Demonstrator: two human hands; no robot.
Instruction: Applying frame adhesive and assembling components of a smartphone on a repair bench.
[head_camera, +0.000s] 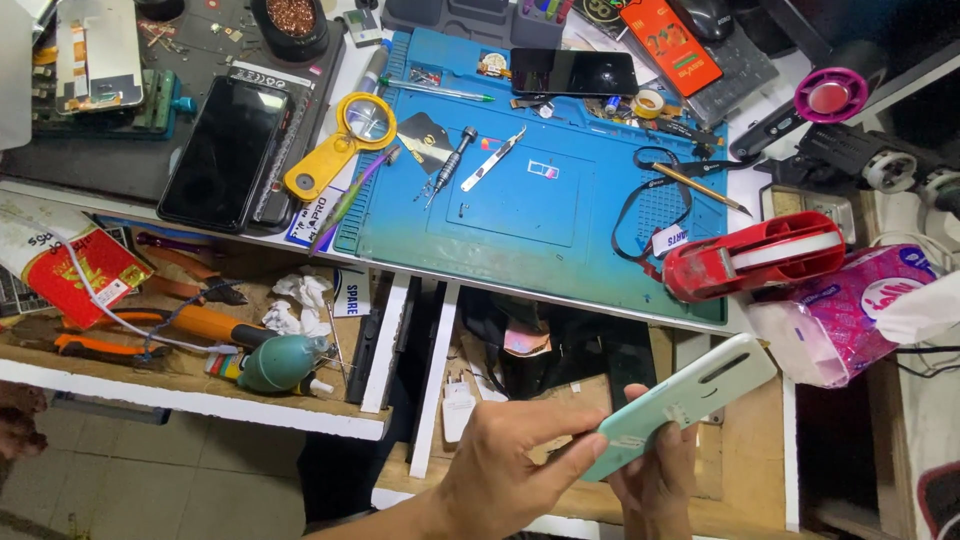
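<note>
Head view: a mint-green phone (680, 405) is being gripped at lower right of the frame, pinched along its edge by the left hand (500, 470) and cradled underneath by the right hand (655, 480), back tilted upward for inspection, below the blue repair mat (520, 220).

A red and white packet (72, 262) lies on the lower shelf at the left. A dark phone screen (222, 150) rests left of the blue mat (520, 215), and a second black screen (572, 72) lies at the mat's top edge. A pale screen panel (97, 52) sits at the top left. An orange card (669, 44) lies at the top right. A small white tag (671, 238) sits on the mat's right edge. A pink and white tissue pack (858, 310) stands at the right.
</note>
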